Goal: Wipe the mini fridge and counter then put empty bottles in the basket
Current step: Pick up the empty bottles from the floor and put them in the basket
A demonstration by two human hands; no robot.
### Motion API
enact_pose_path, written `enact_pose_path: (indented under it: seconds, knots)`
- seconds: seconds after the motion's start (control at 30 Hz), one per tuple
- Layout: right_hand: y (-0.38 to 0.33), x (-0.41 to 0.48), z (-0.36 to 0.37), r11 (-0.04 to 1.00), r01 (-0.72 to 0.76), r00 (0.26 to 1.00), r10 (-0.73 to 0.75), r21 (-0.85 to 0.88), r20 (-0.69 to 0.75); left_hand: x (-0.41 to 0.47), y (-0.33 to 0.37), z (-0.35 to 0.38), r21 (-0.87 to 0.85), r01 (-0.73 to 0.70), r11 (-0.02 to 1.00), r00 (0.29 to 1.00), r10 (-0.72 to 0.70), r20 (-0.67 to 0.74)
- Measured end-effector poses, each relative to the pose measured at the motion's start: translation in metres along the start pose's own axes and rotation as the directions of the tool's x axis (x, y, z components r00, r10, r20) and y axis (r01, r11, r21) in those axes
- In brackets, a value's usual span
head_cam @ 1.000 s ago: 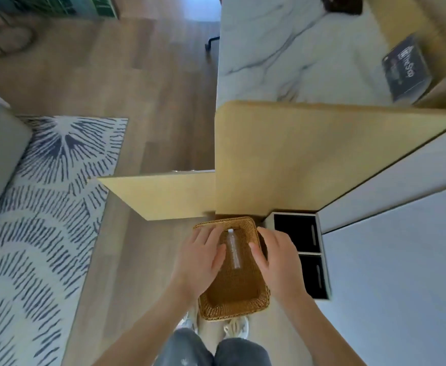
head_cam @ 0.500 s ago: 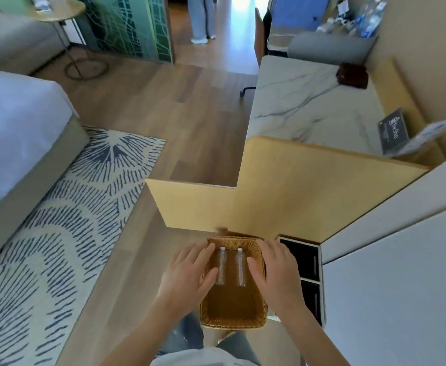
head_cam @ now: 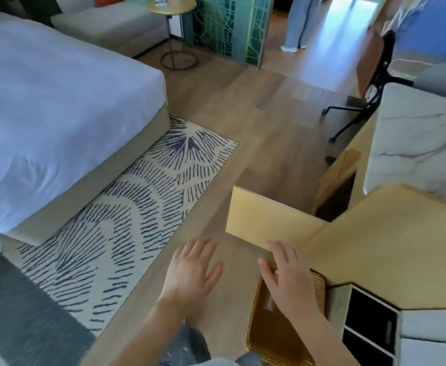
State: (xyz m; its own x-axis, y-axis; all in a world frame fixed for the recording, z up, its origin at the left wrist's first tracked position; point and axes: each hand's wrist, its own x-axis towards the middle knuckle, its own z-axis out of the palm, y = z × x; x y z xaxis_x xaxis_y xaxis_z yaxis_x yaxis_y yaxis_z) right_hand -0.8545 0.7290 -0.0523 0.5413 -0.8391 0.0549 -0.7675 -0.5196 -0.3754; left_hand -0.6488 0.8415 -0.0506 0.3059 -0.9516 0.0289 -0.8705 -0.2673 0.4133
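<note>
A woven wicker basket [head_cam: 269,336] sits on the wood floor at the lower right, beside the cabinet. A clear bottle [head_cam: 270,303] lies inside it, mostly covered by my right hand. My right hand [head_cam: 288,281] hovers over the basket's far end with fingers spread and holds nothing. My left hand [head_cam: 191,270] is open over the bare floor, left of the basket and apart from it. The wooden counter [head_cam: 391,233] rises just right of the basket, with a marble top [head_cam: 417,143] farther back.
An open wooden cabinet door [head_cam: 266,220] juts out just beyond my hands. A bed [head_cam: 58,114] and patterned rug [head_cam: 126,215] fill the left. An office chair [head_cam: 372,83] stands by the counter. A person's legs [head_cam: 298,22] show at the far doorway. A black-and-white box [head_cam: 369,323] stands beside the basket.
My view has swung up and to the left. Both hands have lifted off the basket rim; the left hand moved out over the floor and the right stays above the basket.
</note>
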Motion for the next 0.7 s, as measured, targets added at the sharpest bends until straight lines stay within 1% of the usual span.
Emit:
enact_pose_path:
  seconds: [0.17, 0.33, 0.43, 0.53, 0.6, 0.7]
  knots:
    - [-0.098, 0.063, 0.048, 0.996, 0.089, 0.996, -0.089, 0.023, 0.022, 0.024, -0.123, -0.059, 0.050, -0.013, 0.999, 0.997, 0.017, -0.080]
    - [-0.159, 0.122, 0.063, 0.994, 0.090, 0.996, -0.090, 0.068, 0.007, 0.063, -0.207, -0.124, 0.047, 0.062, 0.997, 0.993, -0.057, -0.101]
    - [-0.171, 0.159, 0.067, 0.993, 0.095, 0.995, -0.094, 0.064, -0.027, 0.094, -0.226, -0.140, 0.034, 0.095, 0.995, 0.989, -0.090, -0.120]
    - [-0.175, 0.201, 0.073, 0.995, 0.093, 0.995, -0.091, 0.045, -0.039, 0.132, -0.237, -0.138, -0.010, 0.095, 0.995, 0.984, -0.096, -0.148]
    - [-0.175, 0.232, 0.082, 0.996, 0.072, 0.996, -0.070, 0.051, -0.052, 0.162, -0.245, -0.130, -0.021, 0.087, 0.996, 0.988, -0.089, -0.127]
    - [-0.172, 0.291, 0.095, 0.997, 0.055, 0.996, -0.051, 0.050, -0.067, 0.217, -0.261, -0.122, 0.007, 0.071, 0.997, 0.995, -0.070, -0.071]
